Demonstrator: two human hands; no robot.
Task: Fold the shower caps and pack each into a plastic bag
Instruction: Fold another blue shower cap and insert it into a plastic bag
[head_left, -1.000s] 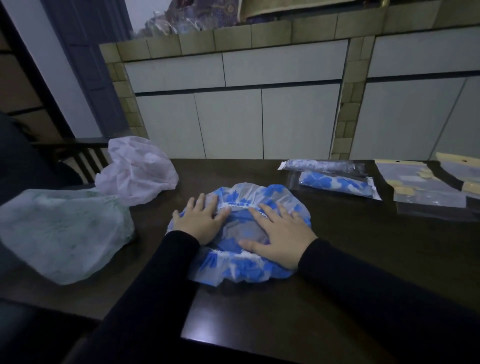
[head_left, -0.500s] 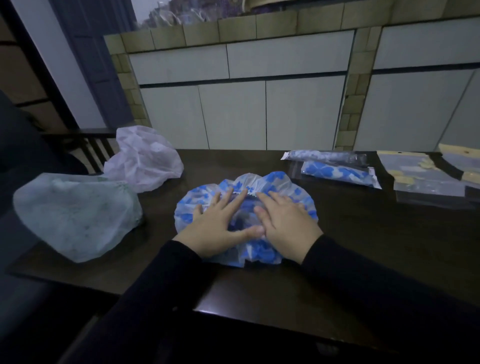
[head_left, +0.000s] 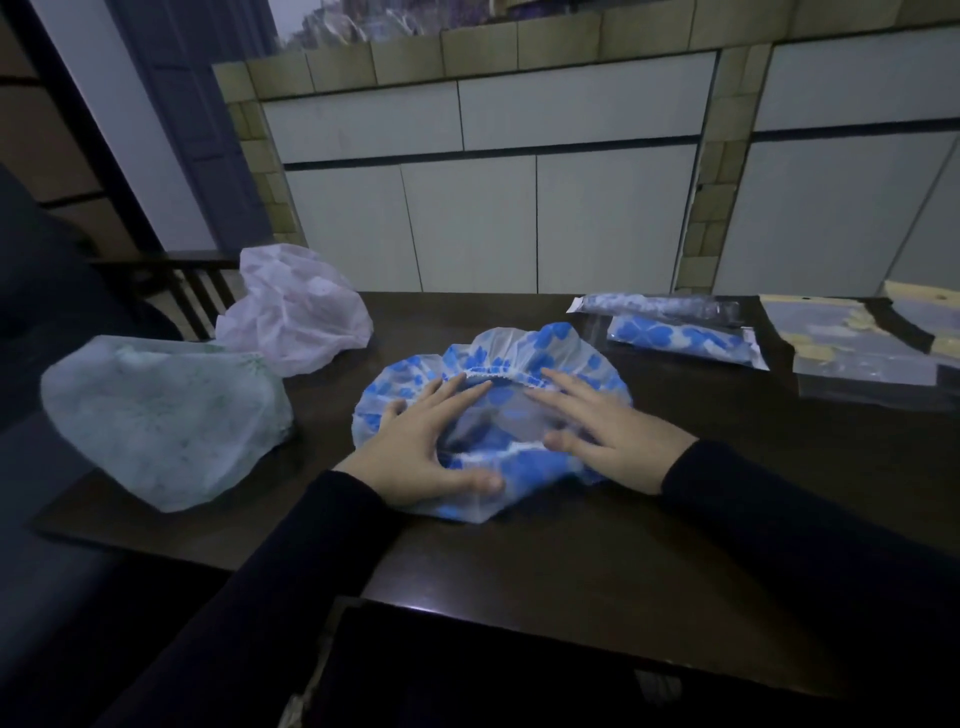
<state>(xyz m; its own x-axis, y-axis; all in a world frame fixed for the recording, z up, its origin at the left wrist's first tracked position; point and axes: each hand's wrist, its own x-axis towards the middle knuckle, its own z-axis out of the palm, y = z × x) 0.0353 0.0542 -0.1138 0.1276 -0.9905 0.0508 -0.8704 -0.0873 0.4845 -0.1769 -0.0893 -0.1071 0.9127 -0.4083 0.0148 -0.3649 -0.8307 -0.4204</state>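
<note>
A green-flecked shower cap (head_left: 161, 426) sits puffed at the left edge of a dark wooden table (head_left: 597, 545), overhanging the corner, with a pale pink shower cap (head_left: 296, 317) crumpled just behind it near the table's far edge; at centre, a blue-flowered shower cap (head_left: 550, 345) lies flat, opening up, its white elastic rim showing between a person's two hands; the left hand (head_left: 421, 447) presses the cap's left side with fingers straight and fanned, thumb stretched along the near rim, while the right hand (head_left: 608, 428) lies flat on the right side, fingers likewise spread, neither hand pinching the plastic; bare tabletop runs between the cap and the near edge, where the table has a notched corner below the sleeves; to the right, two packed caps in clear bags (head_left: 680, 335) lie side by side near the far edge, well apart from the hands, and a stack of empty plastic bags (head_left: 862, 358) with yellow header strips reaches the right-hand edge of the view
</note>
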